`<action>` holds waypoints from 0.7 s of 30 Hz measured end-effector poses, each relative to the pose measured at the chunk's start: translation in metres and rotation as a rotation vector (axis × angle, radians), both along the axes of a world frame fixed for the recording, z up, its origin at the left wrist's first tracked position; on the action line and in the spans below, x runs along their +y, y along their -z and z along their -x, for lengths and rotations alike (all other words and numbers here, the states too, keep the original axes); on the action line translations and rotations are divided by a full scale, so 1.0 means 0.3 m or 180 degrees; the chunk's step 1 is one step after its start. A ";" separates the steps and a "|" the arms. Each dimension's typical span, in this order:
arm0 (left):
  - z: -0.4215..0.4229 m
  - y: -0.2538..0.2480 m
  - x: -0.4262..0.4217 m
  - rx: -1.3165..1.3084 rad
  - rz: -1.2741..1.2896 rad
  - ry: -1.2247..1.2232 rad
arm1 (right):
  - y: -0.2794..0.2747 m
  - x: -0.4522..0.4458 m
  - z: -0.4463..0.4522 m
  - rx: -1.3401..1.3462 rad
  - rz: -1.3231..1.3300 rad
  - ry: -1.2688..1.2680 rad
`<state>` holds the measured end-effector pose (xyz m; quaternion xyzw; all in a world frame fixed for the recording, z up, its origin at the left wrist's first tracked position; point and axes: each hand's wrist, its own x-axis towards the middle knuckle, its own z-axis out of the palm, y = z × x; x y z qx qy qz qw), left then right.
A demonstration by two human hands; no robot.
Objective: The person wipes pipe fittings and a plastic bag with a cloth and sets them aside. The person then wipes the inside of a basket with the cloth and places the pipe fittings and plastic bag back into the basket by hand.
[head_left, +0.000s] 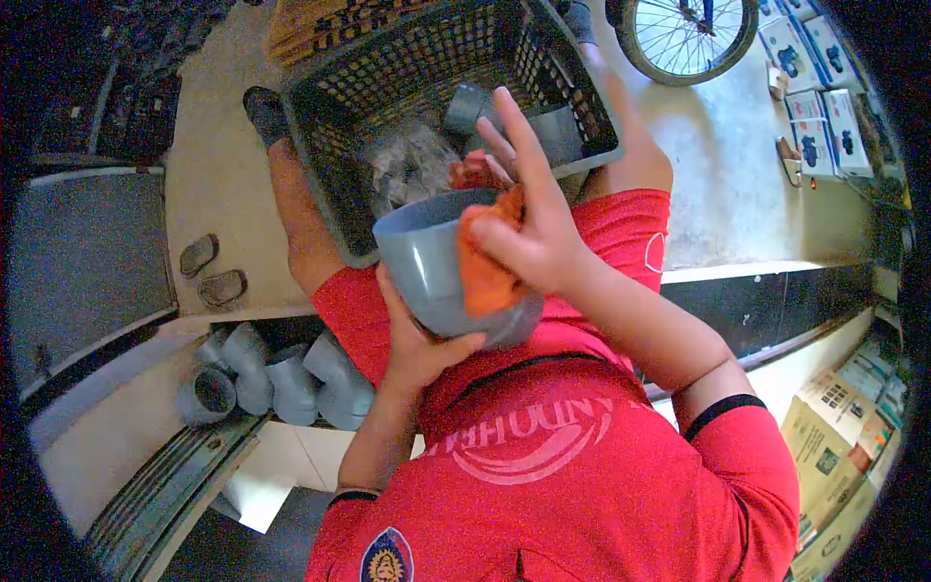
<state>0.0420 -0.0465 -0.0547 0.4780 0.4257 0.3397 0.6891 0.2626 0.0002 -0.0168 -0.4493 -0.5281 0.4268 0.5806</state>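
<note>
A large grey pipe fitting [422, 262] is held over my lap, its round opening facing up and away. My left hand [422, 339] supports it from below and the left, thumb along its lower side. Against the fitting's right side, my right hand [529, 223] presses an orange cloth [485, 267], with the index finger stretched out. Beyond the fitting, a dark plastic crate [364, 233] between my legs holds grey fittings [553, 134], clear plastic wrap [412, 165] and something red partly hidden behind my right hand.
Several grey fittings [291, 383] stand at the left beside my leg. Sandals [201, 254] lie on the floor at the left. A bicycle wheel [684, 39] and printed boxes [815, 126] are at the upper right, with cartons [824, 451] at the lower right.
</note>
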 end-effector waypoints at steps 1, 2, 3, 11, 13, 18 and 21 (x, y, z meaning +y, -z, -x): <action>0.015 -0.002 -0.012 -0.0117 0.0189 0.0016 | 0.029 0.009 0.002 0.0906 0.0263 -0.0093; 0.035 -0.017 -0.028 -0.0467 0.0712 -0.0026 | 0.059 0.010 -0.021 0.1120 0.0663 -0.0354; 0.041 -0.014 -0.031 -0.0709 0.1024 -0.0082 | 0.090 -0.002 -0.026 0.1388 0.1022 -0.0818; 0.034 0.017 0.035 -0.1306 0.1392 -0.0755 | 0.075 -0.151 -0.007 0.1744 0.1347 -0.1224; 0.059 -0.001 0.051 -0.1026 0.1062 -0.0655 | 0.058 -0.173 0.018 0.1181 0.0979 -0.0795; 0.106 0.083 0.029 -0.0019 -0.0179 -0.0033 | -0.027 -0.182 0.038 -0.0893 0.0205 -0.0220; 0.058 0.080 0.061 -0.0816 0.0625 -0.0156 | -0.002 -0.160 0.034 -0.0349 -0.0286 0.0068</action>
